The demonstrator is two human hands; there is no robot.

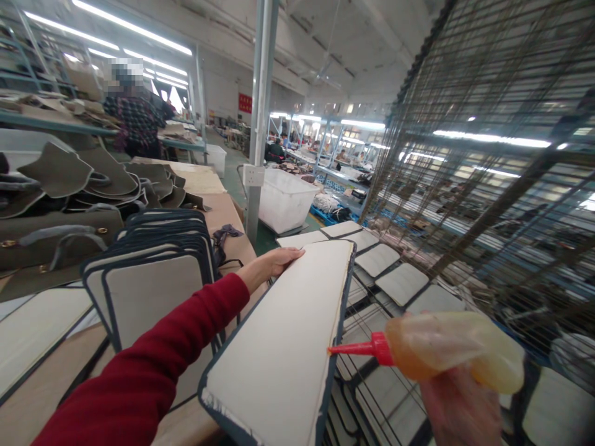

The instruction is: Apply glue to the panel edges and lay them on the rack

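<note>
My left hand [277,261], in a red sleeve, is closed on the far left edge of a white panel with a dark border [283,328]. The panel is tilted, its long side running away from me. My right hand [460,399] is wrapped around a soft squeeze bottle [446,344] of amber liquid, likely glue. Its red nozzle points left, the tip at the panel's right edge. A thin yellowish line runs along that edge beyond the tip. The fingers of my right hand are partly hidden by the bottle.
Left of the panel stands a stack of similar dark-edged panels [153,291]. Behind it lie grey-brown bag pieces [60,173]. On the right, a wire rack [455,155] carries several panels [402,282] below. A post [258,124], a white bin [286,198] and a person [137,118] are farther off.
</note>
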